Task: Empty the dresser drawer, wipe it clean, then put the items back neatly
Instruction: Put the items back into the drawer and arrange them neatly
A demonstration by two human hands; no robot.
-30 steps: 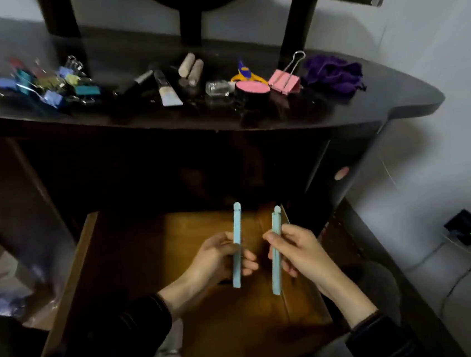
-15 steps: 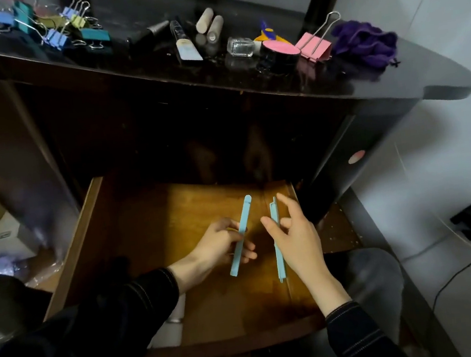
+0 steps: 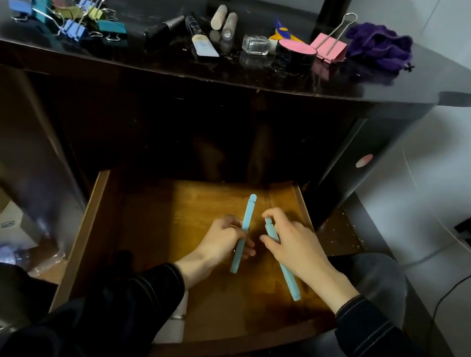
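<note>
Wooden drawer below both forearms; left grip clamped round blue pen; right grip just beside, palm down, pinching second pen.

Dark dresser top bears clips, tubes, cloth.

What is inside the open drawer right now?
In the drawer, the left hand holds one blue pen, the right hand a second pen. A pale object peeks from under the left sleeve, which hides the rest.

Glossy black dresser top, bare wooden drawer
</note>
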